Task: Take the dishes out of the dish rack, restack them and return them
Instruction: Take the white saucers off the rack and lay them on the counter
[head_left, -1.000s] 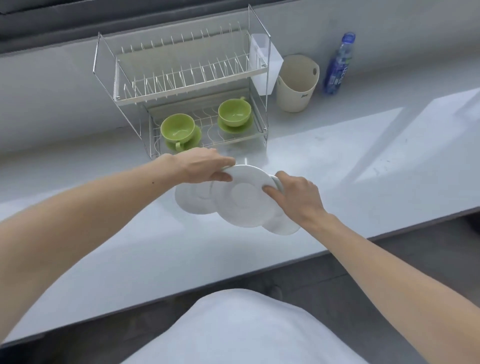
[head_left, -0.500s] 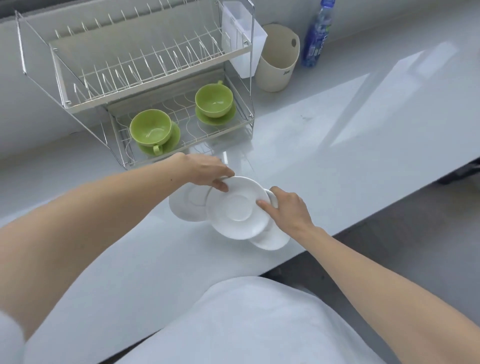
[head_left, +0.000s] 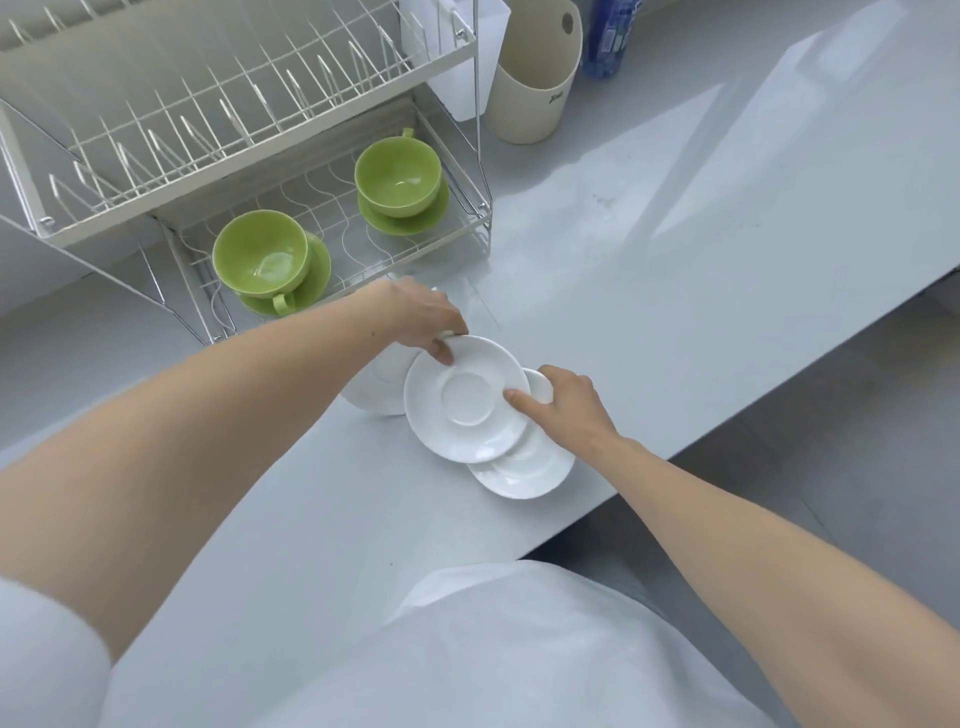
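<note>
A white saucer (head_left: 467, 410) is held over the grey counter by both hands. My left hand (head_left: 421, 317) pinches its far-left rim and my right hand (head_left: 566, 402) grips its right rim. Under it lie two more white saucers, one on the left (head_left: 371, 397) and one at the front right (head_left: 524, 470). The two-tier wire dish rack (head_left: 249, 130) stands behind. Its lower shelf holds a green cup on a green saucer at the left (head_left: 262, 257) and another green cup on its saucer at the right (head_left: 397, 176). The top tier is empty.
A white cutlery holder (head_left: 467, 52) hangs on the rack's right side. A beige container (head_left: 535, 73) and a blue bottle (head_left: 608, 36) stand to the right of the rack. The counter's front edge (head_left: 675, 457) runs close to the right saucer.
The view has moved closer and tilted down. Both hands keep hold of the top white saucer, which sits a little lower and flatter over the other two.
</note>
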